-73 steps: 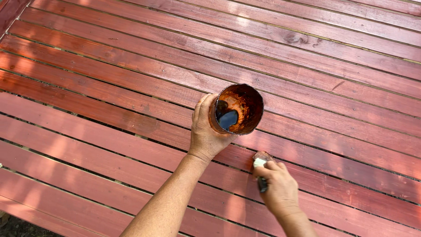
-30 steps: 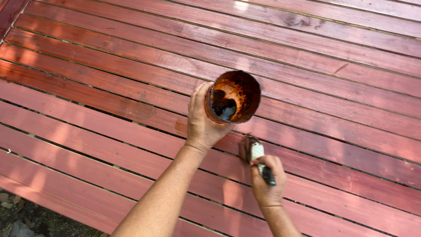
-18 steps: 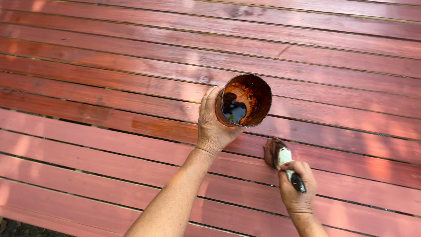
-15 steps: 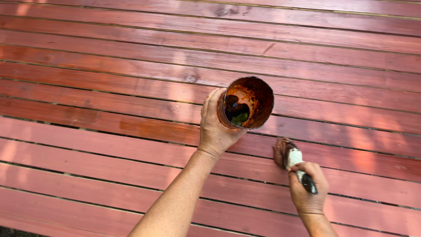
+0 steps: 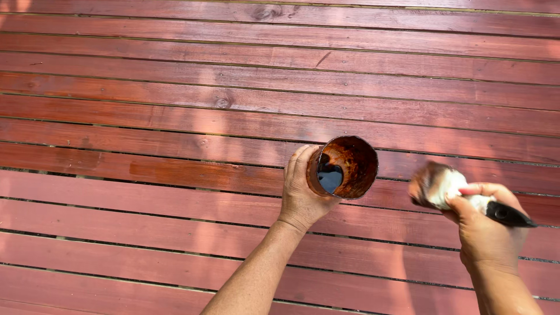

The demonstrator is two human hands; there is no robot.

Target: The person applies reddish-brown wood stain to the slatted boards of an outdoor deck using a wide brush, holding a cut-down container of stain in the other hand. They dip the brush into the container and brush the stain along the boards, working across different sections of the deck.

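Now | left hand (image 5: 300, 192) fingers wrapped round can (image 5: 343, 167) | right hand (image 5: 484, 224) fingers gripping brush (image 5: 452, 189)

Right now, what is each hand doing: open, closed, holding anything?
Left hand: closed around the stain-smeared can, held above the deck boards.
Right hand: closed on the paintbrush, bristles blurred.

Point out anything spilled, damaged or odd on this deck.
Nothing looks spilled. The can in the left hand is stain-caked inside, with dark liquid low in it. The paintbrush in the right hand is blurred. The deck boards are unevenly coloured: one darker, glossy patch lies left of the can.
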